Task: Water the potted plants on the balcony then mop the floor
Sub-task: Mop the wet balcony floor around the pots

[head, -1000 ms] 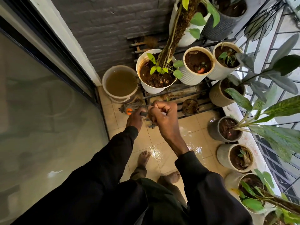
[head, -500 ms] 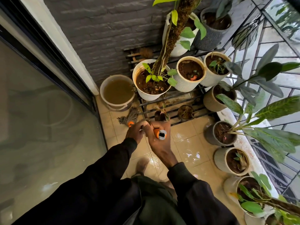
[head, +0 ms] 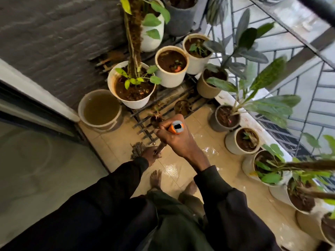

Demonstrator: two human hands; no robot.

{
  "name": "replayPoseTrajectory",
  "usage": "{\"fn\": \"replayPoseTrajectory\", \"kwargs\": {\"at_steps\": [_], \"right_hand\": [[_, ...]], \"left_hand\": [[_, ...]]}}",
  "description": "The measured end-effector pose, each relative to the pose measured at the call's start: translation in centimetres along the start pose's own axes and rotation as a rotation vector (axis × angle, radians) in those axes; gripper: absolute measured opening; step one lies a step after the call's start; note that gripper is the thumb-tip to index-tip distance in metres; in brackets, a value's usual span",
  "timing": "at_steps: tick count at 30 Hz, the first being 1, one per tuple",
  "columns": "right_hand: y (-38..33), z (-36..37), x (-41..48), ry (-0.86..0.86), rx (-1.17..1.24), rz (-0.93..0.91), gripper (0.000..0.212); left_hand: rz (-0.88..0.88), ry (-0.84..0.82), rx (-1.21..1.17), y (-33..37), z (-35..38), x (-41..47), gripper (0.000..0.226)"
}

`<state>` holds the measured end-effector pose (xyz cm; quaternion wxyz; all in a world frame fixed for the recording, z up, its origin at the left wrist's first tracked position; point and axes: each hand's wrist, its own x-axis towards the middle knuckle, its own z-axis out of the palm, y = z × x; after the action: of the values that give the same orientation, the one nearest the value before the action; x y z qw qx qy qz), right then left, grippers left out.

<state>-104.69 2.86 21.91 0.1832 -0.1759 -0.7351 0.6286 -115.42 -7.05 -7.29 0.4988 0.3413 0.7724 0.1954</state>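
Roughly thirteen pots (head: 136,104), one bucket (head: 108,126), one mop (head: 176,127), two hands (head: 178,143) (head: 150,156).

Wet tile flr (head: 174,167), brick wall (head: 54,42), metal railing (head: 308,73)

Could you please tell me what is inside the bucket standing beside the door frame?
The bucket holds murky brownish water, filling it nearly to the rim. The bucket's bottom, and anything sunk there, is hidden by the cloudy water.
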Motion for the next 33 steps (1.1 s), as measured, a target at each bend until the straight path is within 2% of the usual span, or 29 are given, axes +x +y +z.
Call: {"fn": "replayPoseTrajectory", "kwargs": {"at_steps": [7, 12, 16, 19, 21, 24, 28, 33], "right_hand": [[-0.3, -5.9, -5.7, 0.144, -0.024, 0.080, 0.042], [-0.1, -9.4, -11.3, 0.433, 0.035, 0.122, 0.040], [0.7, -11.4, -17.3, 0.712, 0.087, 0.191, 0.050], [0.0, -13.7, -21.3, 0.986, 0.212, 0.160, 0.048], [-0.8, -16.3, -24.4, 1.136, 0.276, 0.135, 0.049], [-1.8, -19.4, -29.4, 1.294, 0.305, 0.083, 0.028], [-4.0, -21.6, -36.8, 1.417, 0.247, -0.015, 0.044], [-7.1, -23.4, -46.5, 1.672, 0.202, -0.101, 0.030]], "left_hand": [[0.075, -0.080, 0.043, 11.6, 1.6, -5.7, 0.021], [0.194, -0.134, 0.220, 14.9, 3.7, -5.5, 0.019], [0.294, -0.320, 0.379, 17.8, 7.8, -4.9, 0.012], [0.350, -0.402, 0.445, 20.0, 11.8, -4.9, 0.028], [0.374, -0.467, 0.504, 22.3, 14.6, -5.6, 0.027], [0.423, -0.567, 0.573, 25.9, 18.7, -6.4, 0.024], [0.491, -0.720, 0.684, 31.0, 24.9, -8.7, 0.016], [0.625, -0.890, 0.845, 37.2, 34.3, -13.6, 0.022]]}}
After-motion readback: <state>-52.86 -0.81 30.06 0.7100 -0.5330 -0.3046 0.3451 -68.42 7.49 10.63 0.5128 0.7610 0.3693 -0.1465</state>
